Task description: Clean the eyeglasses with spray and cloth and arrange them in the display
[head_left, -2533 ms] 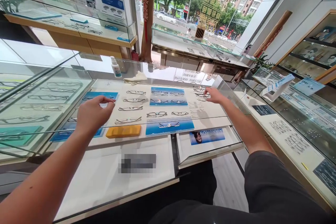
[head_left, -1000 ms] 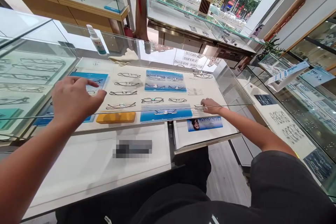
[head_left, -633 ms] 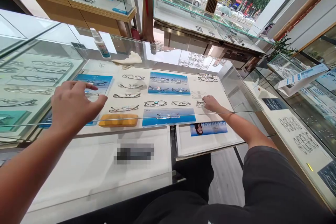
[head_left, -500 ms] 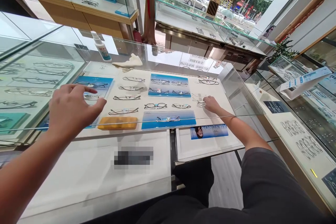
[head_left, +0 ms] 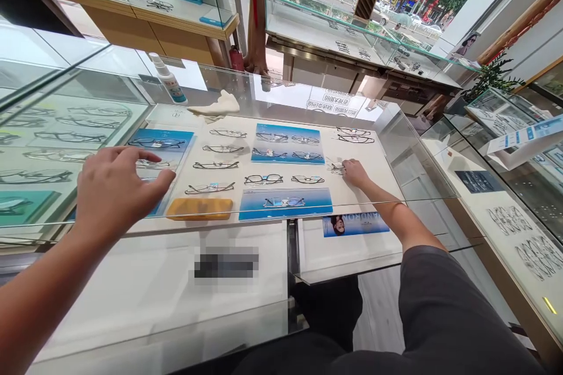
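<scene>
Inside the glass display case, my right hand [head_left: 355, 173] has its fingertips closed on a pair of eyeglasses [head_left: 336, 167] at the right side of the white display board [head_left: 220, 179]. The fingers hide part of that frame. My left hand [head_left: 121, 184] hovers at the left of the case, thumb and fingers apart, holding nothing. It partly covers a blue mat [head_left: 187, 139] with glasses on it. Rows of other eyeglasses fill the middle, some on a blue gradient mat [head_left: 259, 129]. A yellow glasses case [head_left: 200, 209] lies near the front edge.
A spray bottle [head_left: 168, 79] and a pale cloth [head_left: 215, 105] rest on the glass top. Below are pulled-out white drawers [head_left: 153, 281], one bearing a blurred dark patch. More glass showcases [head_left: 373, 26] stand by the window and at the right.
The view has shifted slightly, moving most of the scene a little to the right. My right hand stays at the same eyeglasses, and my left hand remains raised with fingers apart.
</scene>
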A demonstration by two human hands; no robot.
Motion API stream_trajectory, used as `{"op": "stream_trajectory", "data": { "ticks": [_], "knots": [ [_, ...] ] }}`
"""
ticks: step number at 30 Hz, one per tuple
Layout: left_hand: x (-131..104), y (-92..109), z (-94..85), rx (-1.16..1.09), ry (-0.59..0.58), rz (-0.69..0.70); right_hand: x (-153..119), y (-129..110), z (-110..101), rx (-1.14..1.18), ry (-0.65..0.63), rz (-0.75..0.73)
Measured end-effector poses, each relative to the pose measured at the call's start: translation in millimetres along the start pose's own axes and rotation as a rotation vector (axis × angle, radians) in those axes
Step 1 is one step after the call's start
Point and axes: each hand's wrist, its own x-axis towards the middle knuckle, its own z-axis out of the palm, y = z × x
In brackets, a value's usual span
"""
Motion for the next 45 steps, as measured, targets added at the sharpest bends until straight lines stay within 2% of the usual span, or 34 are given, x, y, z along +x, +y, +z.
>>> {"op": "stream_trajectory", "data": {
  "ticks": [7, 13, 21, 31, 38, 45],
  "knots": [
    [0, 1, -1.0, 0.008, -0.003, -0.008, -4, 10, 6, -0.030, -0.016, -0.018],
    [1, 0, 0.5, 0.007, 0.001, -0.012, -8, 10, 8, -0.088, 0.017, 0.018],
    [2, 1, 0.7, -0.007, 0.008, -0.013, -19, 12, -2, -0.126, 0.015, -0.003],
    [1, 5, -0.7, -0.024, 0.025, -0.004, -48, 12, -21, -0.140, -0.081, -0.005],
    [2, 2, 1.8, -0.002, 0.020, 0.006, -52, 13, -29, -0.086, -0.204, -0.042],
    [1, 4, 1.1, -0.004, 0.016, -0.003, -51, 13, -35, -0.077, -0.256, -0.110]
  ]
}}
